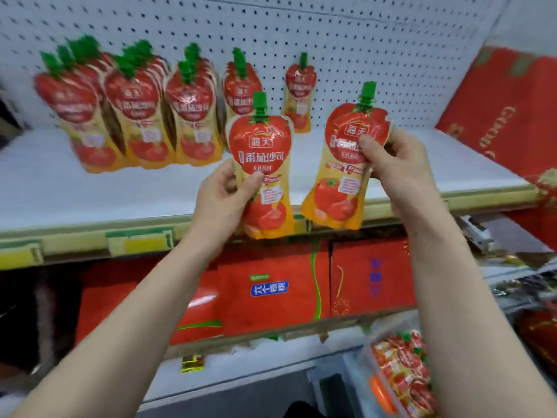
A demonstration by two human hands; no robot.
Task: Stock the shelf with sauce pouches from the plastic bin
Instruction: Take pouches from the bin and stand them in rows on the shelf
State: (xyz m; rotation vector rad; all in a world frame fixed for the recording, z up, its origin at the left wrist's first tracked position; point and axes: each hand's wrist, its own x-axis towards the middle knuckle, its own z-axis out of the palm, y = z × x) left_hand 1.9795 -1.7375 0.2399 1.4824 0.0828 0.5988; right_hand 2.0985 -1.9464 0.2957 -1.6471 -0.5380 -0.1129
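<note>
At centre frame the left hand [223, 194] grips one sauce pouch [261, 152] and the right hand [401, 167] pinches a second pouch [340, 176], both held over the shelf [90, 191] edge. Set down carelessly, either soft pouch could topple, or knock over the lone pouch [299, 95] standing behind.

One red-and-yellow sauce pouch [261, 164] with a green cap is held upright in the left hand [223, 194], and a second pouch [346, 164] tilts slightly in the right hand [398, 164], both over the front edge of the white shelf [90, 191]. Rows of pouches [132, 116] stand at its back, and the clear plastic bin [369, 357] at lower right holds more
</note>
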